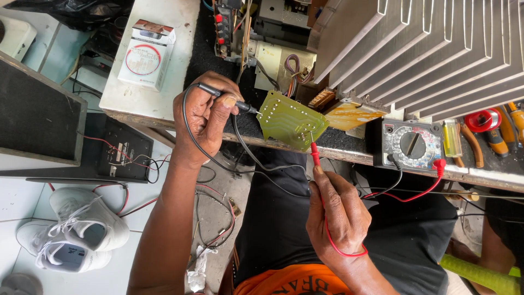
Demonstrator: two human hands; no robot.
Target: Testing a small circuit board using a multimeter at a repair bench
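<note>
While we probe the green circuit board (pixel 292 120), both hands grip test leads.
Left hand (pixel 204 117) holds the black probe (pixel 226 98), right hand (pixel 338 213) the red probe (pixel 315 153); at the desk (pixel 136 101) edge, we should keep tips steady on the solder points.

A small box (pixel 147 54) stands on the pale bench (pixel 117 93), up and to the left of the green circuit board (pixel 292 121). The box is an upright white carton with a dark red band along its top flap and a red ring printed on its front face; the print inside the ring is too small to tell.

To the right of the board, at the bench edge, lies a grey meter (pixel 412 145). Its face is a rectangle with a black round dial in the middle and a ring of fine white, red and blue markings about the dial. No lit screen shows on it.

Right of the meter lies a red tape roll (pixel 483 120) with a white label on its core.
</note>
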